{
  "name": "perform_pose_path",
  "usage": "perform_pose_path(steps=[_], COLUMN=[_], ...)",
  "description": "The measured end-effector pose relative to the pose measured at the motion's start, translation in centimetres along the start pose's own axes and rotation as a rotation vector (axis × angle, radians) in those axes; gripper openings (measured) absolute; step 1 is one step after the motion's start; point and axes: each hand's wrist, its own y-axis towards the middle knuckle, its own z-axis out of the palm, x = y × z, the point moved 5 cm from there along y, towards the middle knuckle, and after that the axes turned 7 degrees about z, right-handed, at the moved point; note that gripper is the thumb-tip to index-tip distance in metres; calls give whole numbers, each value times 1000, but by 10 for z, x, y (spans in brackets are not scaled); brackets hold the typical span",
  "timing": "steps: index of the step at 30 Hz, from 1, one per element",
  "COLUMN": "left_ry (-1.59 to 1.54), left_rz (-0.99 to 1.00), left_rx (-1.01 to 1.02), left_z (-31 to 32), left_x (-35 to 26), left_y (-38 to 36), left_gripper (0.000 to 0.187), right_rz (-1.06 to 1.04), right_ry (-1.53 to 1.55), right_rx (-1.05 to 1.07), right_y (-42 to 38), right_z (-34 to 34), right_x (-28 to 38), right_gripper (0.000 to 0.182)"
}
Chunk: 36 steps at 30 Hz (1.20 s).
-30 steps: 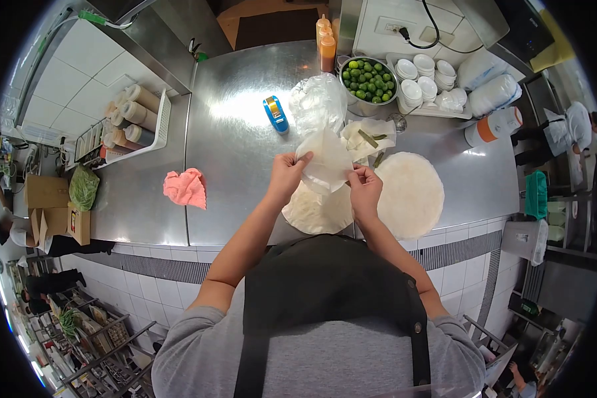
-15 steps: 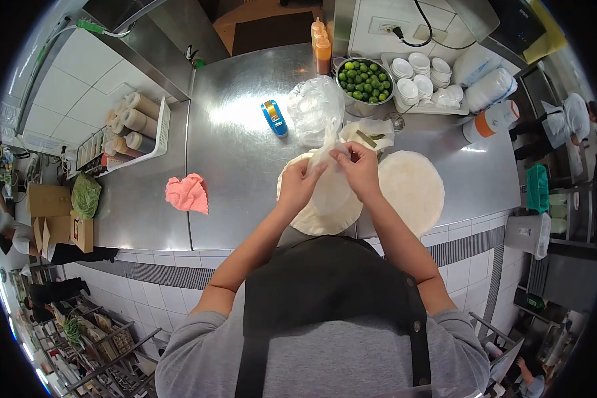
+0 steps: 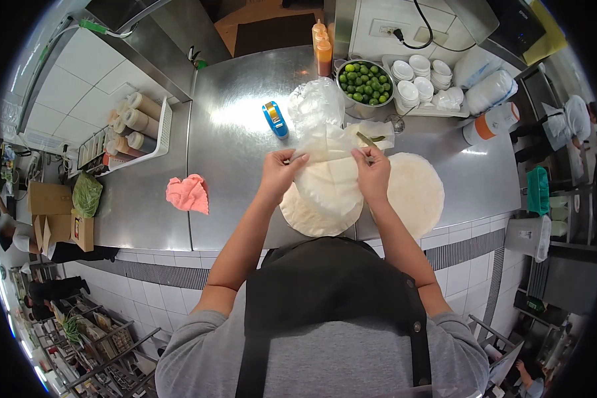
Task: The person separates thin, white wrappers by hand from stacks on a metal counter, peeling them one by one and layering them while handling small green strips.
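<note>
A thin, whitish sheet [image 3: 330,178], translucent and softly creased, is held spread above the near part of the steel desk [image 3: 239,179]. Its left edge is pinched by the left hand [image 3: 282,174] and its right edge by the right hand [image 3: 374,176]; in both, the grip is clamped on the sheet, thumb against fingers. Under it, a pale round flatbread [image 3: 312,215] is partly covered, and whether it is touched by the sheet cannot be told. A second flatbread [image 3: 411,196], also flat and matt, is placed just beside, to the right.

Behind the hands, a crumpled clear plastic bag [image 3: 317,99] is seen, and near it a pale wrapper [image 3: 383,134] by which green strips [image 3: 371,138] are carried; its near part is hidden by the sheet and the right hand. The space farther back is occupied by a shiny metal pot [image 3: 365,109] filled with round green limes [image 3: 365,81]. To the left, a blue tape dispenser [image 3: 275,123] and a rumpled pink cloth [image 3: 188,193] are found, well apart.
</note>
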Motion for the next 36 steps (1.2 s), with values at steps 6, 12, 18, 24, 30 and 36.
perform_pose_path(steps=[6, 12, 18, 24, 30, 36], left_ry=[55, -23, -322, 147, 608, 202], left_rz=[-7, 16, -47, -58, 202, 204], left_rx=[80, 214, -99, 220, 86, -9], left_z=[24, 30, -11, -12, 22, 8], left_x=[2, -13, -13, -10, -43, -35], left_y=[-13, -28, -19, -13, -9, -3], left_gripper=[21, 24, 23, 33, 38, 20], right_rz=[-8, 235, 213, 1, 20, 71], right_ry=[75, 255, 268, 228, 97, 254], right_rx=[207, 317, 159, 189, 409, 303], right_y=[-15, -8, 5, -24, -39, -10], right_z=[24, 19, 12, 19, 30, 3], right_x=[-1, 35, 13, 29, 47, 17], right_gripper=[19, 26, 24, 18, 12, 8])
